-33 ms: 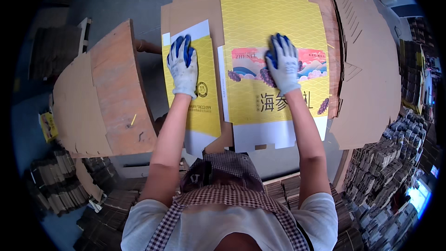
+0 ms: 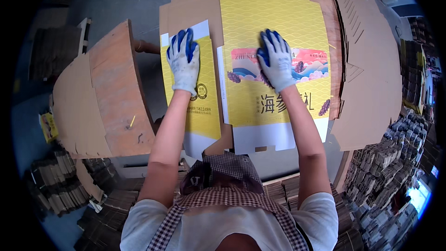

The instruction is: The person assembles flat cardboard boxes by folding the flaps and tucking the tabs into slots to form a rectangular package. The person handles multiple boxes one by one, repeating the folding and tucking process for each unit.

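A flat printed cardboard box blank, mostly yellow with white edges, lies on plain brown cardboard (image 2: 195, 14). Its wide right-hand panel (image 2: 274, 21) carries a pink and blue picture band and dark lettering. A narrower yellow panel (image 2: 202, 123) lies on the left, with a strip of brown between the two; I cannot tell whether they are joined. My left hand (image 2: 184, 62), in a white glove with blue fingers, rests palm down on the narrow panel. In a matching glove, my right hand (image 2: 277, 62) presses flat over the picture band. Neither hand grips anything.
A wooden board (image 2: 118, 88) partly covered with cardboard stands at the left. Brown cardboard sheets (image 2: 369, 74) with notched edges lie along the right side. Bundled stacks of flat cardboard (image 2: 385, 158) rise at the lower right, and more stacks (image 2: 58, 176) stand lower left.
My right hand has slid a little to the left across the picture band. My left hand has shifted slightly farther up its panel.
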Motion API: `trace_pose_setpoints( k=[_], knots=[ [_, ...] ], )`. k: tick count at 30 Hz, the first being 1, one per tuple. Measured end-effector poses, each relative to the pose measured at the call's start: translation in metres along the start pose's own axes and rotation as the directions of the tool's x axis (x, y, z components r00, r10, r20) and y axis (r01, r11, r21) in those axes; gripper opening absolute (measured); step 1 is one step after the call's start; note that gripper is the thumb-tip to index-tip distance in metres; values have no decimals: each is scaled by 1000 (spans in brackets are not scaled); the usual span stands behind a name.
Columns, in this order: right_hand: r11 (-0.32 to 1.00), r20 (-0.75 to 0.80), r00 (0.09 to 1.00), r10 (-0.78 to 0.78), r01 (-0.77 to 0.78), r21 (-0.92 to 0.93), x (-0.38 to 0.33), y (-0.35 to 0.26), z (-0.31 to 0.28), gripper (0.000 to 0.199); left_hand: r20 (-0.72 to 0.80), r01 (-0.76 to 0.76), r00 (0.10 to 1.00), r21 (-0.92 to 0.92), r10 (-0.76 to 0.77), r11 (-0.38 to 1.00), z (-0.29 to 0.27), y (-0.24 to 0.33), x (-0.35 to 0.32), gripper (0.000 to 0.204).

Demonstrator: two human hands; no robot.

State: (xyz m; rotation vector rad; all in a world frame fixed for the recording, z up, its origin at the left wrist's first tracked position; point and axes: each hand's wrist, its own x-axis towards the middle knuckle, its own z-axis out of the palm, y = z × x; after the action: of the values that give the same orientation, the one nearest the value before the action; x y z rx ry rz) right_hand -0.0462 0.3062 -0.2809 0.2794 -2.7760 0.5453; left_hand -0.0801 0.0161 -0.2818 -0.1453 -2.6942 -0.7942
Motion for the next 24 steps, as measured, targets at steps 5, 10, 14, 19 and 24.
trace_pose_setpoints(
  k=[5,10,14,19,24],
  knots=[
    [980,85,976,-199,196,37,60,-17,49,48,194,-50,980,15,46,999,29,22,61,36],
    [974,194,957,-215,224,-27,69,-8,73,55,170,-95,982,96,78,991,57,7,57,28],
    [973,238,946,-220,229,-13,68,-7,61,59,155,-185,974,102,168,977,54,7,53,27],
    [967,266,931,-251,256,18,61,1,56,59,197,-191,967,132,163,973,56,0,55,32],
    [974,272,936,-224,228,19,62,3,53,58,212,-177,964,76,158,981,57,-3,57,33]
  ],
)
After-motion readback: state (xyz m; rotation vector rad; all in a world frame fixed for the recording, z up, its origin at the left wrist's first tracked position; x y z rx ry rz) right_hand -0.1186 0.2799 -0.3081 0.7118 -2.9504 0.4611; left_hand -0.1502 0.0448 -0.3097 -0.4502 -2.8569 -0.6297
